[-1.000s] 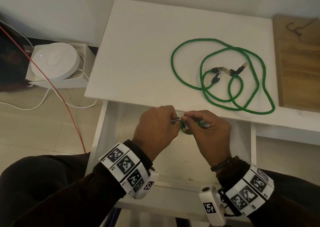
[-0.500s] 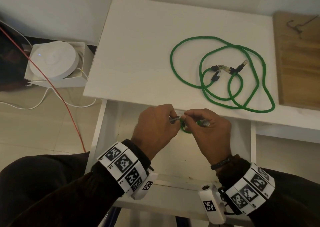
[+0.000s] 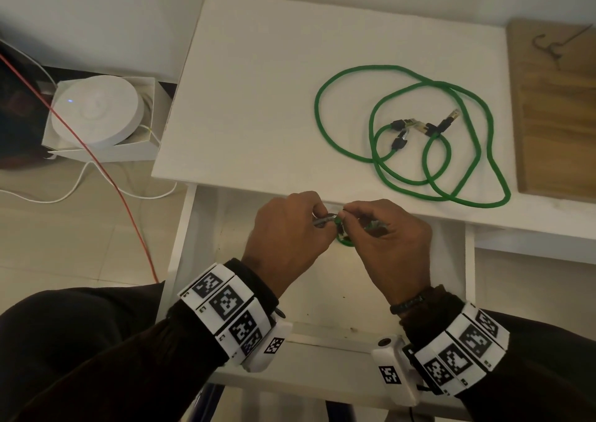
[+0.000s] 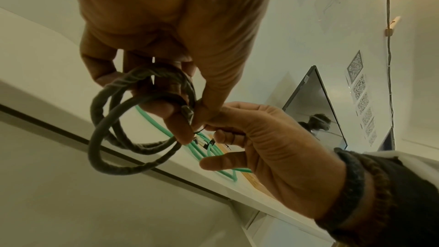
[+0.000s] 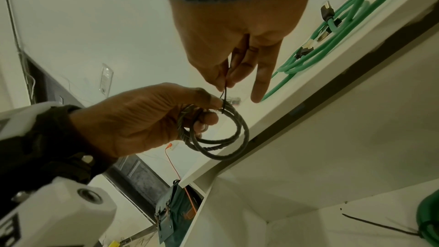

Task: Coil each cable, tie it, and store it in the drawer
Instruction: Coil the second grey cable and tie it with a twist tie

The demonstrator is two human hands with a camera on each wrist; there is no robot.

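Above the open drawer (image 3: 322,296), the left hand (image 3: 287,234) curls its fingers round a small coiled cable (image 4: 133,125) while the right hand (image 3: 390,238) pinches a thin black tie (image 5: 224,89) at the coil's top. If that pinch slips, the tie could pull free — the loops would likely spring apart.

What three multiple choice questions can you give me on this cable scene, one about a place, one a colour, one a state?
1. Where do the loose cables lie?
A. on the white table
B. on the floor
C. in the drawer

2. What colour are they?
A. red
B. green
C. white

3. What is the left hand doing?
A. resting flat
B. pointing
C. gripping the small coil

Answers: 1 A, the loops spread over the white table. 2 B, plainly green. 3 C, its fingers curl round the coil while the right hand pinches a thin tie.
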